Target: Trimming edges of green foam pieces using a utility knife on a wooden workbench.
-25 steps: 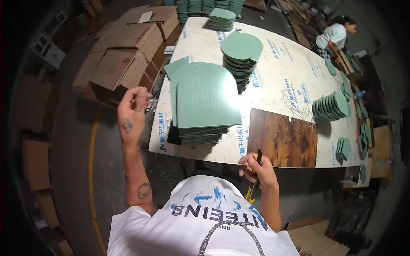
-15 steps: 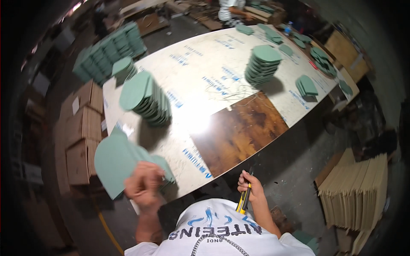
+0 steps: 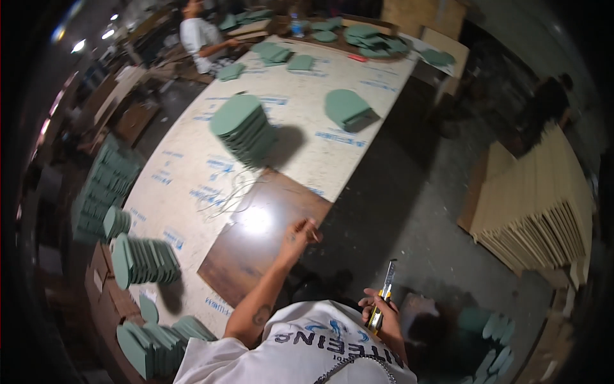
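My right hand [image 3: 385, 313] is closed round a yellow and black utility knife [image 3: 378, 315], whose long blade points away from me beside the table. My left hand [image 3: 302, 235] is above the near edge of a shiny brown board [image 3: 233, 259] lying on the table. Its fingers are curled together; whatever is between them, if anything, is too small to make out. Beyond the board stands a stack of green rounded panels [image 3: 242, 125], with loose thin strings [image 3: 231, 195] beside it. A smaller pile of green panels [image 3: 345, 107] is near the table's right edge.
More green panel stacks [image 3: 146, 261] and fanned panels [image 3: 153, 349] are at the table's left end. A large stack of tan sheets [image 3: 524, 205] is on the floor at right. Another person [image 3: 203, 41] is beyond the table, near a bottle [image 3: 296, 27].
My view has swung to the right. My left hand has left the green panels at the left and is now over the brown board's edge. The knife stays in my right hand, its blade now plainly showing.
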`<state>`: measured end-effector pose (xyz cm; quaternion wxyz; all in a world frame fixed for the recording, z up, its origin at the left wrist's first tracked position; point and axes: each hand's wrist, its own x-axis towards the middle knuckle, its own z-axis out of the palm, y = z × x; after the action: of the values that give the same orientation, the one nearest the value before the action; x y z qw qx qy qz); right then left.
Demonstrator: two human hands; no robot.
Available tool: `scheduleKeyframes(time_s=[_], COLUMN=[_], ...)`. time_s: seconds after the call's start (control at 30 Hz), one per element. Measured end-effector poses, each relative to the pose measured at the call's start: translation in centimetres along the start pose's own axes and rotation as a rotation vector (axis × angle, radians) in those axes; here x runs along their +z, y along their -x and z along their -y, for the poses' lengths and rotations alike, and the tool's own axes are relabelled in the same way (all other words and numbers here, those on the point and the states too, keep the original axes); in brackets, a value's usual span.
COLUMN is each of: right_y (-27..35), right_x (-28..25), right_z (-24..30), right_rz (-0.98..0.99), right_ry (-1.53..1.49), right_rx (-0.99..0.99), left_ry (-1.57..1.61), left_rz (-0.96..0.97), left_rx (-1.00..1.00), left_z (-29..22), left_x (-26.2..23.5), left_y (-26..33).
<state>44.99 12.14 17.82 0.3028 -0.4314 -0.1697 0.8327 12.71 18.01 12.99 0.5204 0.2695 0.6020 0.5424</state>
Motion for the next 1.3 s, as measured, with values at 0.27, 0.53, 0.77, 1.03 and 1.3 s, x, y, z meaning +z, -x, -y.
scheduleKeyframes(time_s=[0.27, 0.53, 0.77, 1.03, 1.3], right_y=[-3.7, -14.4, -21.4, -23.4, -22.0], right_x=[-1.1, 0.2, 2.3, -2.9, -7.8], right_z=[8.1, 17.1, 23.0, 23.6, 15.7], right_rz=[-0.336, -0.484, -0.317, -0.239, -0.055], right_ry=[0.061, 0.156, 0.195, 0.208, 0.308], right_rx=[-0.046, -0.088, -0.014, 0.075, 0.306], left_ry=[0.069, -0.741, 0.235, 0.26, -0.38], left_rz=[-0.533, -1.463, -1.014, -1.019, -0.999], left_rx=[0.22, 0.128, 0.085, 0.467, 0.079], left_z=[-0.8, -13.5, -13.8, -13.6, 3.0], left_x=[-2.4, -26.7, -33.0, -29.6, -16.8], left_y=[-21.1, -25.3, -24.2, -14.2, -4.5])
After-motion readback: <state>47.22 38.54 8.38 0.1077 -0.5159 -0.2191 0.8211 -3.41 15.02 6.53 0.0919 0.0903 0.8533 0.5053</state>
